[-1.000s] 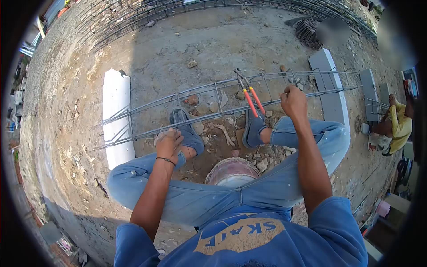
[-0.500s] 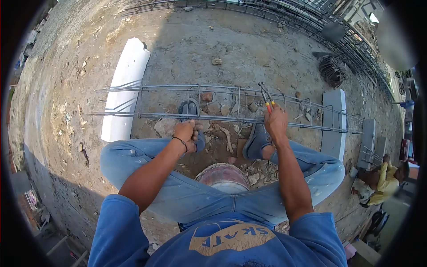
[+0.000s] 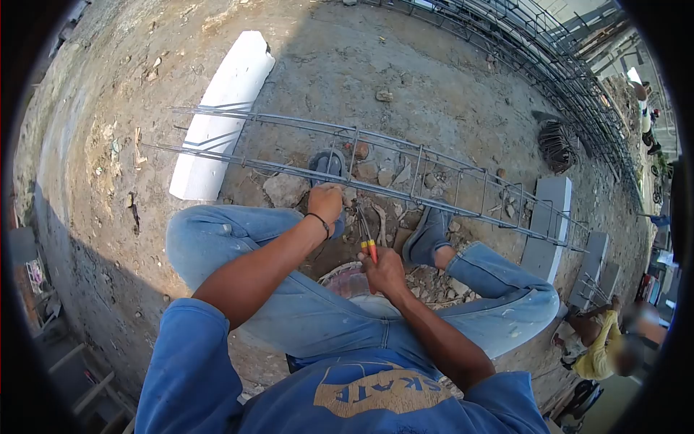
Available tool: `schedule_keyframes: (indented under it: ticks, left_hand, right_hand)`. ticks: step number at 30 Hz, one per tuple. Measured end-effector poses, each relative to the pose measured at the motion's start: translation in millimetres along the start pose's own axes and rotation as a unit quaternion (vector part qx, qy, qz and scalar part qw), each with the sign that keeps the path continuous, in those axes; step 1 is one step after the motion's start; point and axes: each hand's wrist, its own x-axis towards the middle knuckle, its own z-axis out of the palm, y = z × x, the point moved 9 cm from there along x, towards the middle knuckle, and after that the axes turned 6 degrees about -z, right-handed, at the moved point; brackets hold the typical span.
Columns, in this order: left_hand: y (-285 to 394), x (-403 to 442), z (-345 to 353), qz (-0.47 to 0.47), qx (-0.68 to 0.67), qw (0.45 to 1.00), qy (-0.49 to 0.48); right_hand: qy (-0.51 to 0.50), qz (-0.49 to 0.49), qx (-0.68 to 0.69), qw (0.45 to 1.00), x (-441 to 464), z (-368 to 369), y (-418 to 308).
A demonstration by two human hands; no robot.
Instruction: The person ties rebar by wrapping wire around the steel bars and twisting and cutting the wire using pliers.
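Note:
A long rebar cage (image 3: 448,208) with square stirrups lies across in front of my legs. My left hand (image 3: 327,202) is closed at its near bar, fingers curled; what they pinch is too small to make out. My right hand (image 3: 383,272) grips a pair of pincers (image 3: 366,235) by the red and yellow handles. The jaws point up toward the near bar, just right of my left hand. Whether they touch the bar, I cannot tell.
A white block (image 3: 223,119) supports the cage's left end, and a grey block (image 3: 547,220) its right end. A bucket (image 3: 347,281) stands between my legs. More rebar cages (image 3: 506,54) lie at the back right, near a bundle of stirrups (image 3: 558,143). Another person (image 3: 596,343) crouches at the right.
My right hand has brought the pincers from above the cage down and left, close to my left hand. The view has turned, so the cage now slants down to the right.

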Motion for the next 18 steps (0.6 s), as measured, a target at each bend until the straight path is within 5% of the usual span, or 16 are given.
schedule_keyframes:
  ticks: [12, 18]
  left_hand:
    - [-6, 14, -1, 0.099, -0.006, 0.994, 0.051]
    - [7, -10, 2, 0.062, 0.001, 0.998, 0.029]
  right_hand:
    - [0.019, -0.066, -0.098, 0.993, 20, 7, -18]
    - [0.042, -0.066, -0.161, 0.984, 21, -1, -23]
